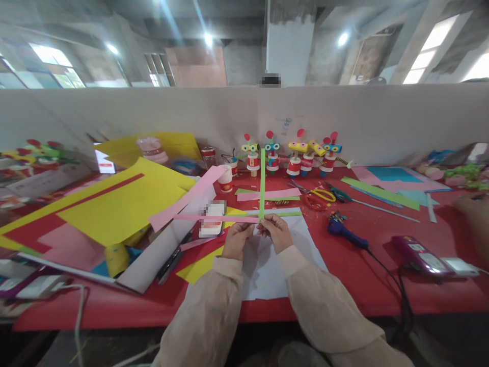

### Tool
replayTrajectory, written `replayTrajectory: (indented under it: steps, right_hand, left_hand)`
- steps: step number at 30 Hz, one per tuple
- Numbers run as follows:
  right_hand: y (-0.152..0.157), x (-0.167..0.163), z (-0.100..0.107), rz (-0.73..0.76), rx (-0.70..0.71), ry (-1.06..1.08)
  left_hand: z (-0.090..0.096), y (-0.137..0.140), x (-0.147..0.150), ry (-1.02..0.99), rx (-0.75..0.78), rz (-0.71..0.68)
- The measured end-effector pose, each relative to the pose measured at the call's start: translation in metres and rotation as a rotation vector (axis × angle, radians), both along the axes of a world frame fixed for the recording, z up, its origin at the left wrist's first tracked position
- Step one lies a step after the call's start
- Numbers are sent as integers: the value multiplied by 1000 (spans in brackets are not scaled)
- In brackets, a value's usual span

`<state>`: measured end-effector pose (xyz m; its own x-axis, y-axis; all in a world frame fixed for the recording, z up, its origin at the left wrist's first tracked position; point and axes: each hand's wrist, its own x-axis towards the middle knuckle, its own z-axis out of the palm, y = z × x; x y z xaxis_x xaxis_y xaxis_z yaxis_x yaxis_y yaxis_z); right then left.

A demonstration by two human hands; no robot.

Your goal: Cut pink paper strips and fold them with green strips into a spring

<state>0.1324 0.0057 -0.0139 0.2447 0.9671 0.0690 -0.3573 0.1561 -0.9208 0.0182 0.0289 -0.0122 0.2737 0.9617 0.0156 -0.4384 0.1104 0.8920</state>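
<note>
My left hand (237, 238) is closed on a pink paper strip (214, 218) that stretches out to the left. My right hand (275, 232) pinches the lower end of a green paper strip (262, 183), which points away from me. Where the fingertips meet, the two strips cross at about a right angle; whether they are joined there is hidden by the fingers. Below both hands lie white paper sheets (263, 270). Another green strip (290, 212) rests along the sheets' far edge.
Several paper-cup figures (293, 167) stand along the back. At left are large yellow sheets (126, 209), a phone (212, 219) and pens (168, 265). On the right are yellow-handled scissors (323, 195), a blue glue gun (346, 232) with a cord, a purple power strip (420, 255) and another person's hand (473, 209).
</note>
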Motion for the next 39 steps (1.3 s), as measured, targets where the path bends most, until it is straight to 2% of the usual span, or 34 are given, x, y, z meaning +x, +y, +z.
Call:
replayTrajectory:
  steps: [8, 12, 18, 27, 32, 36, 39]
  right_hand:
    - [0, -3, -2, 65, -38, -39]
    - [0, -3, -3, 50, -30, -58]
    - [-1, -5, -3, 33, -30, -93]
    - [0, -4, -7, 16, -31, -113]
    - [0, -6, -9, -15, 7, -158]
    - [-5, -7, -4, -13, 24, -272]
    - [-8, -7, -3, 7, 95, -363]
  left_hand:
    - [-4, 1, 1, -28, 10, 31]
    - [-4, 0, 4, -30, 0, -14]
    - [-11, 3, 2, -22, 25, 35]
    - [-11, 3, 2, -56, -5, -40]
    - [-14, 6, 1, -22, 25, -27]
    - [-13, 6, -1, -12, 40, -2]
    - [-9, 4, -1, 10, 58, 53]
